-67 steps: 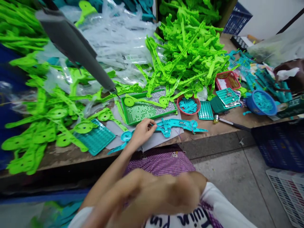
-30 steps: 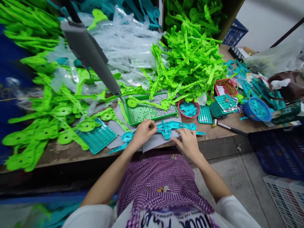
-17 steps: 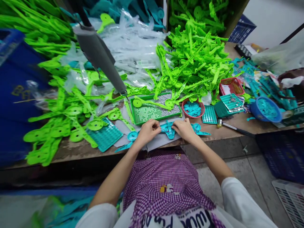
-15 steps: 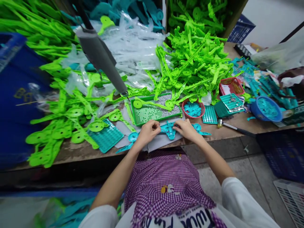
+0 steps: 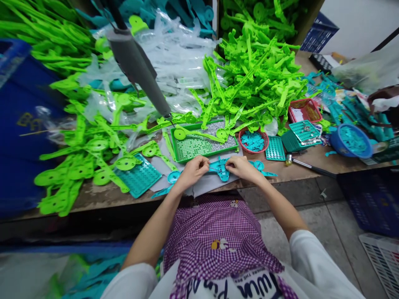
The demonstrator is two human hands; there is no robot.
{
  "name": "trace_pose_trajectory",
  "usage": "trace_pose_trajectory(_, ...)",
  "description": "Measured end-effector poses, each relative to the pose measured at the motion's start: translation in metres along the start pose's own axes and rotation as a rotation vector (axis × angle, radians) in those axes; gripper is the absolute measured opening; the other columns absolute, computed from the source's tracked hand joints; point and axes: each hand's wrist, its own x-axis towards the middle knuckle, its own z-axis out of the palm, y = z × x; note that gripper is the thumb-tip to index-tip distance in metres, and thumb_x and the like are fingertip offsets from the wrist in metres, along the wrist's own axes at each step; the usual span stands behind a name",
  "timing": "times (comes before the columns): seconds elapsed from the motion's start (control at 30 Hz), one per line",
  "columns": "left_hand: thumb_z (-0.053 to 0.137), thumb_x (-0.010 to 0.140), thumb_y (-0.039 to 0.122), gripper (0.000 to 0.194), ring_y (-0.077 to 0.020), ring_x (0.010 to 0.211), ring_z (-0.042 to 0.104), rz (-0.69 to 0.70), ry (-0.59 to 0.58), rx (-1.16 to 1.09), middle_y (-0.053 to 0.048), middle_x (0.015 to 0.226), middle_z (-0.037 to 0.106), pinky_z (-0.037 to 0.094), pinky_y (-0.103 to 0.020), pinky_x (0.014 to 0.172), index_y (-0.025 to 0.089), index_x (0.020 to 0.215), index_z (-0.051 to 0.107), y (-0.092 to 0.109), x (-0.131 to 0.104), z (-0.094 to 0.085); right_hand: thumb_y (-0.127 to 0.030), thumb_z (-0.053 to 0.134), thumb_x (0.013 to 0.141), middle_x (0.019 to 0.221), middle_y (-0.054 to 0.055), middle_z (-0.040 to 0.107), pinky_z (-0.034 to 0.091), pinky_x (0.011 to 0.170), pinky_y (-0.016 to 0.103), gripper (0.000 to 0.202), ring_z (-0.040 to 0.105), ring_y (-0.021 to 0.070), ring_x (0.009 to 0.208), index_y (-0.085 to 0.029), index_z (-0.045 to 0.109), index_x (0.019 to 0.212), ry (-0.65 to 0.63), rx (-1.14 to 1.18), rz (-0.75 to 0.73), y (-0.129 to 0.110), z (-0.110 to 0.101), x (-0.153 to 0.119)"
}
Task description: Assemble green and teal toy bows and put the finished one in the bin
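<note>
A turquoise plastic part [image 5: 223, 170], wide in the middle with long arms, lies across the grey sheet [image 5: 204, 187] at the table's front edge. At its left side is my left hand [image 5: 193, 172], thumb and fingertips pinched together; whatever is between them is too small to make out. My right hand [image 5: 242, 169] has its fingers closed on the right side of the part's middle. The part's round right end [image 5: 258, 165] shows beyond that hand, and its round left end [image 5: 173, 177] shows beyond the other.
Behind the hands sits a green tray [image 5: 193, 155] of small metal pieces, with a lime-green arm [image 5: 202, 135] across it. A grey power screwdriver [image 5: 140, 70] hangs above. To the right are a red basket [image 5: 267, 143] of turquoise pieces and a hammer [image 5: 307, 165]. Lime-green parts [image 5: 255, 79] are heaped behind.
Both hands stay at the turquoise part with nearly the same grip. The view has shifted slightly, and the hanging screwdriver appears a little further right.
</note>
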Motion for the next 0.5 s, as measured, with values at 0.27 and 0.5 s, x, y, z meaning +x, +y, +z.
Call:
trace_pose_trajectory(0.27, 0.049, 0.08, 0.025, 0.013, -0.0205, 0.092, 0.06, 0.022, 0.071, 0.054, -0.004, 0.085, 0.061, 0.048, -0.034, 0.082, 0.023, 0.068, 0.046, 0.003, -0.003, 0.005, -0.014, 0.059, 0.089, 0.093, 0.006, 0.069, 0.04, 0.075, 0.027, 0.01, 0.06, 0.0165, 0.084, -0.017, 0.068, 0.094, 0.062, 0.114, 0.008, 0.0, -0.004, -0.001)
trace_pose_trajectory(0.5, 0.051, 0.077, 0.02, 0.012, -0.0179, 0.077, 0.054, 0.011, 0.122, 0.109, 0.0, 0.074, 0.056, 0.045, -0.031, 0.072, 0.023, 0.067, 0.045, 0.004, -0.004, 0.01, -0.004, 0.06, 0.079, 0.079, 0.001, 0.064, 0.039, 0.069, 0.024, 0.015, 0.056, 0.013, 0.073, -0.016, 0.065, 0.086, -0.136, 0.16, -0.052, -0.004, -0.007, 0.015)
